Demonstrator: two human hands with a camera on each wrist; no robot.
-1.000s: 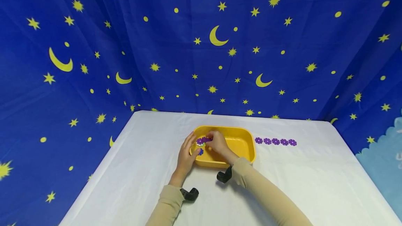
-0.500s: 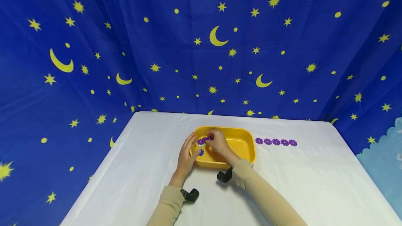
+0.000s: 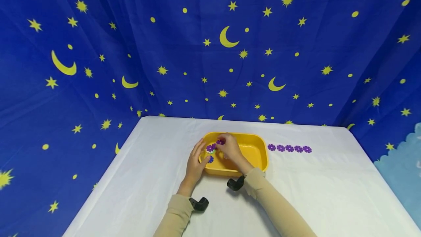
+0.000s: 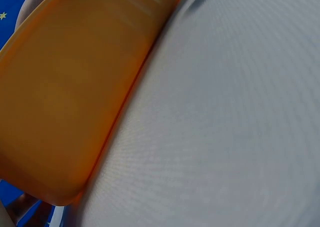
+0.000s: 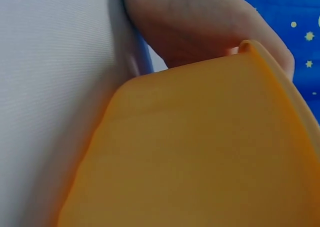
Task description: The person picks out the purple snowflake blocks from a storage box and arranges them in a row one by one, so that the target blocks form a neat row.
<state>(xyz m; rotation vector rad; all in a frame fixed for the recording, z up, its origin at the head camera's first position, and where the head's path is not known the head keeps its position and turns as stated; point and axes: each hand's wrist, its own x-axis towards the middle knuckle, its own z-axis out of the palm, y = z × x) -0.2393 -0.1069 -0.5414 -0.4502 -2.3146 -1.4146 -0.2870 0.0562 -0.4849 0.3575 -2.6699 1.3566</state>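
Observation:
In the head view, my right hand [image 3: 231, 150] reaches into a yellow plastic tray [image 3: 251, 151]. Its thumb and fingertips pinch a purple flower-shaped disc [image 3: 220, 142]. Close by, toward the left end of the tray, lie another purple flower disc [image 3: 209, 148], a partly covered white and green piece and a blue flower disc [image 3: 211, 159]. My left hand [image 3: 194, 164] rests against the tray's left end, fingers extended along the rim and thumb near the blue disc. Both wrist views show mostly the tray's outer wall [image 4: 65, 97], and the right wrist view also shows my left hand [image 5: 200, 22] beside it.
A row of several purple flower discs [image 3: 289, 148] lies on the white tablecloth [image 3: 329, 178], just right of the tray. A blue curtain [image 3: 184, 57] with yellow moons and stars stands behind the table and along its sides.
My right hand has shifted slightly up and right inside the tray, and the purple disc between its fingertips shows more fully. My left hand and the tray have stayed in place.

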